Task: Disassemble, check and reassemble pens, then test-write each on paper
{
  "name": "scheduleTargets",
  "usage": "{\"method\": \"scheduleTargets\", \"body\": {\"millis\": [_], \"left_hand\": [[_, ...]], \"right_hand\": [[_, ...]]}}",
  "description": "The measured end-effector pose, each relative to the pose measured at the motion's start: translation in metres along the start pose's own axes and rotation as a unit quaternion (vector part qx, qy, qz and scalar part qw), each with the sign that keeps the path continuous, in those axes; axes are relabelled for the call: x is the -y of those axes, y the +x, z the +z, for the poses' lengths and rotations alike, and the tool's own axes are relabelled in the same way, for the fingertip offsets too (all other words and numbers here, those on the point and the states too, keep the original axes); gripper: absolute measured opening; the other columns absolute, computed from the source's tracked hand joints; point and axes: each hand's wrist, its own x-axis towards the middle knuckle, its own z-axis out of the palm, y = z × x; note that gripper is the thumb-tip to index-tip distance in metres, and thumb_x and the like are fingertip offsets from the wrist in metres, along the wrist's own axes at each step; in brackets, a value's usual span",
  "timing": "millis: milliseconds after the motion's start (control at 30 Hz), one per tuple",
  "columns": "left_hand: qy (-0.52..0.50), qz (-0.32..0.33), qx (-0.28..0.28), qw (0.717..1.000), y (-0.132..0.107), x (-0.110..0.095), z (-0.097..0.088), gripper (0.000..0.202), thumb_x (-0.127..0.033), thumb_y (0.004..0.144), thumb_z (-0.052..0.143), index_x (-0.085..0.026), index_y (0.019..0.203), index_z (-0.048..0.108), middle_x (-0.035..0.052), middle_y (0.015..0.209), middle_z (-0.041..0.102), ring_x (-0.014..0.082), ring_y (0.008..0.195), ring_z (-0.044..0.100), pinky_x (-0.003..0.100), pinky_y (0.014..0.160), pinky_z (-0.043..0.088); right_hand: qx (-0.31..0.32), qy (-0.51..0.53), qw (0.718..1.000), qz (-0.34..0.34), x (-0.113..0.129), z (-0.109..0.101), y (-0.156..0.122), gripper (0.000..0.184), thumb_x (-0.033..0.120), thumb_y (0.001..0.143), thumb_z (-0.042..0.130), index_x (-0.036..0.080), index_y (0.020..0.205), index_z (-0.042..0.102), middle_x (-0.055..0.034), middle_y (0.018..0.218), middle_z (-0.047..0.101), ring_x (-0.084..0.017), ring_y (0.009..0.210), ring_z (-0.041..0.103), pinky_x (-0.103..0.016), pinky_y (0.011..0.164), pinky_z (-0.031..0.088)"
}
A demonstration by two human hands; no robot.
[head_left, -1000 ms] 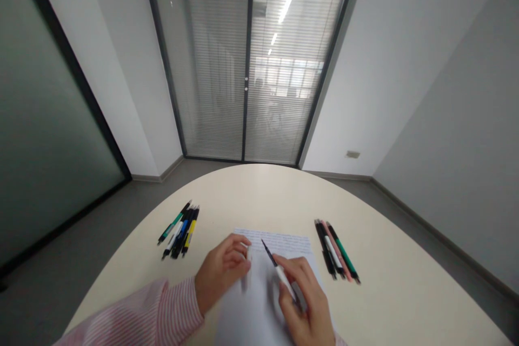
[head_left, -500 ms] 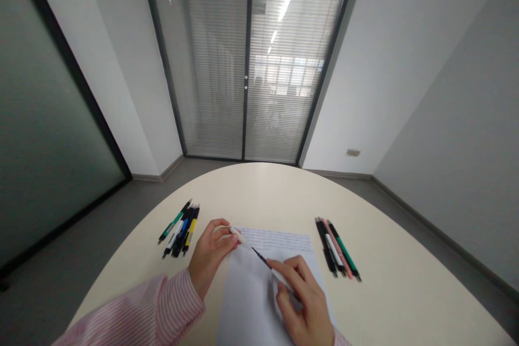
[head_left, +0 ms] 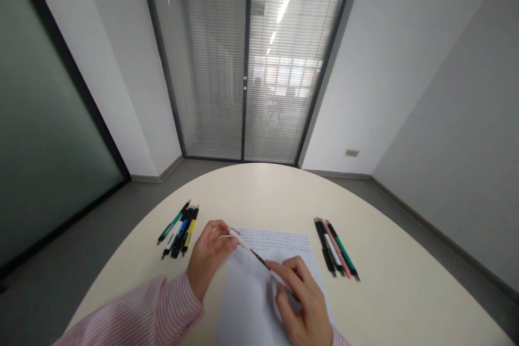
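Between the fingertips of my left hand [head_left: 211,251] is a white pen tube [head_left: 239,238], angled down to the right, with a thin clip-like strip beside it. My right hand [head_left: 305,296] pinches another white pen piece [head_left: 279,278], mostly covered by the fingers. A thin dark refill [head_left: 259,258] runs from the right hand's piece up to the end of the left hand's tube; whether its tip sits inside the tube, I cannot tell. Under both pieces lies a sheet of paper [head_left: 243,303] with lines of handwriting along its top.
Several pens [head_left: 187,232], with green, white, blue and yellow parts, lie left of the paper. A second group of pens [head_left: 337,248], in black, white, pink and green, lies to its right. The round cream table [head_left: 259,189] faces a glass door [head_left: 214,92] with blinds.
The view has shifted very slightly. My left hand has turned its tube a little, so the thin strip stands out more. My right hand holds nearly the same position.
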Motion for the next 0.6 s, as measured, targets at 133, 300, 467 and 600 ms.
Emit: {"method": "scheduleTargets", "body": {"millis": [133,300,467,600], "left_hand": [[-0.014,0.014,-0.026,0.999,0.003,0.0,-0.002,0.035,-0.025,0.068,0.077,-0.02,0.09,0.049,0.0017,0.081,0.069,0.0171,0.078,0.066,0.027,0.073,0.05],[0.016,-0.003,0.016,1.0,-0.001,-0.002,0.004,0.037,-0.023,0.064,0.079,-0.019,0.084,0.049,0.0026,0.08,0.069,0.0154,0.074,0.065,0.025,0.07,0.05],[0.062,0.013,0.098,0.993,-0.007,-0.001,0.007,0.032,-0.021,0.066,0.077,-0.019,0.078,0.047,0.0016,0.078,0.066,0.0135,0.074,0.063,0.023,0.07,0.051],[0.074,0.015,0.133,0.988,-0.009,0.003,0.003,0.03,-0.02,0.07,0.074,-0.019,0.081,0.046,0.0018,0.081,0.065,0.0134,0.076,0.063,0.023,0.071,0.05]], "right_hand": [[0.002,-0.001,1.0,0.014,0.001,-0.001,0.0,0.039,0.007,0.084,0.041,0.023,0.118,0.052,-0.0038,0.086,0.047,-0.019,0.079,0.052,-0.032,0.068,0.048],[0.003,-0.001,1.0,-0.011,0.001,-0.001,0.002,0.041,0.006,0.083,0.041,0.023,0.12,0.051,-0.0038,0.085,0.047,-0.018,0.078,0.052,-0.031,0.065,0.048],[0.017,-0.003,1.0,-0.002,0.003,-0.001,0.001,0.04,0.007,0.083,0.041,0.022,0.118,0.052,-0.0045,0.087,0.049,-0.019,0.08,0.054,-0.032,0.068,0.049],[0.01,-0.007,1.0,0.018,0.004,0.0,0.0,0.036,0.008,0.083,0.043,0.02,0.116,0.049,-0.0044,0.085,0.053,-0.019,0.079,0.056,-0.031,0.068,0.049]]}}
